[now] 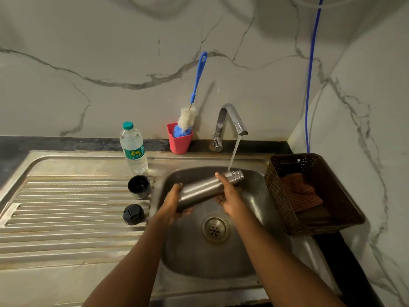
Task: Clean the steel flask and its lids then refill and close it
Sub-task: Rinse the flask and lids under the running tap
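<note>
The brushed steel cylindrical flask point(200, 189) is held almost level over the steel sink basin point(199, 258). Its threaded neck points right, under the thin water stream point(234, 151) from the chrome tap point(230, 119). The left hand point(171, 201) grasps the base and hides it. The right hand point(229, 197) is wrapped around the body near the neck, thumb on top. The mouth faces away, so I cannot see the inside. On the ribbed draining board point(66, 207), just left of the basin, stand the black cup lid point(139, 186) and the black round stopper lid point(133, 214), a little apart.
</note>
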